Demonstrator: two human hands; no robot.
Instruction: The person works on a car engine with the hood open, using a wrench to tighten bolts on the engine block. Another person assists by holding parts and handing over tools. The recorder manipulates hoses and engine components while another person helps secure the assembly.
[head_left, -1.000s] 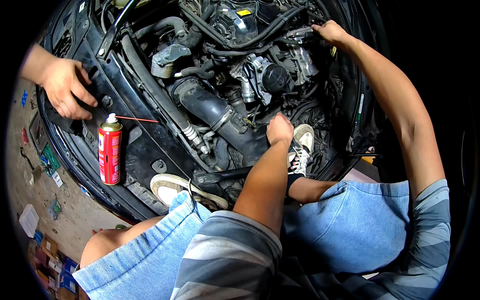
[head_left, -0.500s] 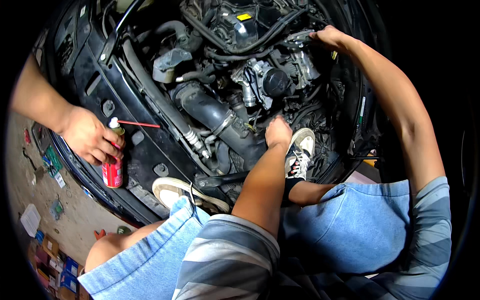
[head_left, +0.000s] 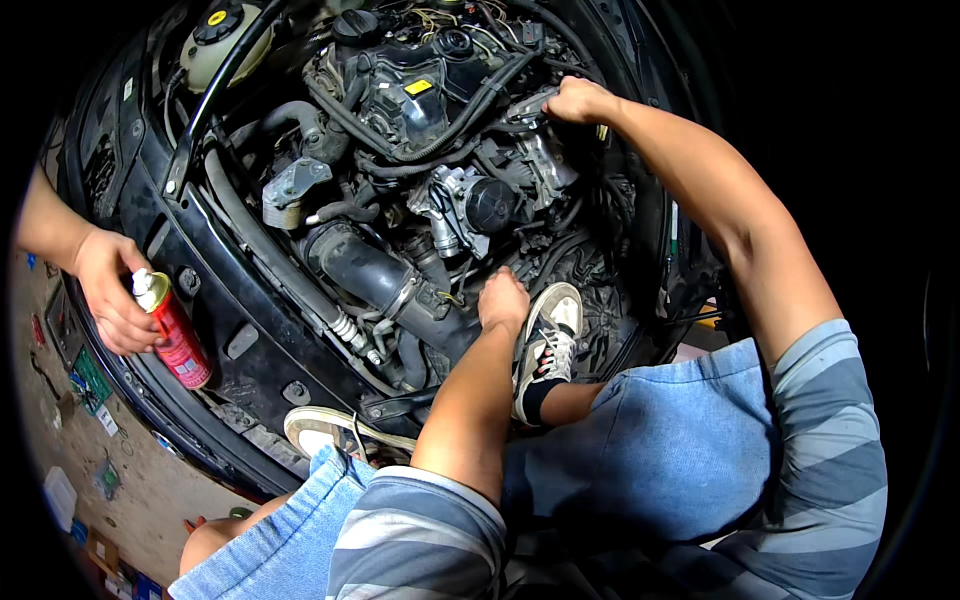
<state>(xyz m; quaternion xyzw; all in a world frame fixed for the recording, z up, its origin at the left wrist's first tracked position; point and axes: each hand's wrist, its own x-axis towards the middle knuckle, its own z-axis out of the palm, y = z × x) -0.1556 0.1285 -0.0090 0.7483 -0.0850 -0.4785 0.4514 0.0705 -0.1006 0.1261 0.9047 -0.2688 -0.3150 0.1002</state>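
Observation:
My left hand (head_left: 503,301) is closed low in the engine bay, between a wide black intake pipe (head_left: 362,262) and my shoe (head_left: 548,345). What its fingers hold, if anything, is hidden. At the far right of the engine, my right hand (head_left: 582,101) has its fingers curled over the end of a grey metal part (head_left: 530,106). A silver housing with a round black cap (head_left: 490,205) sits between the two hands. On the left, another person's hand (head_left: 118,295) grips a red spray can (head_left: 180,345) at the bay's edge.
A black support rod (head_left: 225,85) rises at the upper left beside a pale reservoir (head_left: 228,42). My other shoe (head_left: 335,432) rests on the black front panel (head_left: 262,350). Tools and boxes lie on the floor (head_left: 130,475) at left.
The view has shifted, so the engine sits further left and lower. The other person's spray can is now tilted, and its red straw no longer shows. Both my hands keep their places on the engine.

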